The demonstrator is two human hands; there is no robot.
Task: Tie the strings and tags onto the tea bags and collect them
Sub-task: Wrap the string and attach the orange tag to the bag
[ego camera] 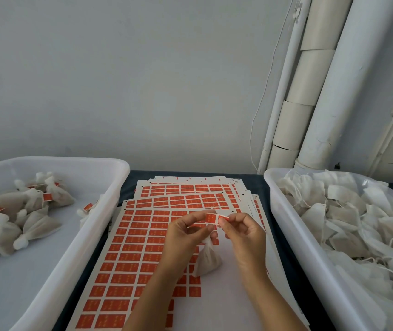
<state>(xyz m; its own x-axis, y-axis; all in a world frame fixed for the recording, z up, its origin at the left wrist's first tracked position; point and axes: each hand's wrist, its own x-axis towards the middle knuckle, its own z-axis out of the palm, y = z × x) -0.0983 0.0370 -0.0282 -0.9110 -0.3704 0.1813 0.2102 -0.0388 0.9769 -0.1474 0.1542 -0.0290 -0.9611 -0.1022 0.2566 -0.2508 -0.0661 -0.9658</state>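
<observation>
Above the middle of the table, my left hand (186, 232) and my right hand (243, 232) both pinch a small orange tag (215, 218), one at each end. A white tea bag (206, 258) hangs below the left hand's fingers, its tied neck tucked in that hand. Under the hands lie sheets of orange tag stickers (131, 247), several rows peeled off on the right side. The string is too thin to make out.
A white bin (109, 201) on the left holds several tied tea bags with orange tags (23, 211). A white bin (286, 223) on the right is piled with untagged tea bags (358, 216). Pipes (310, 91) run up the wall behind.
</observation>
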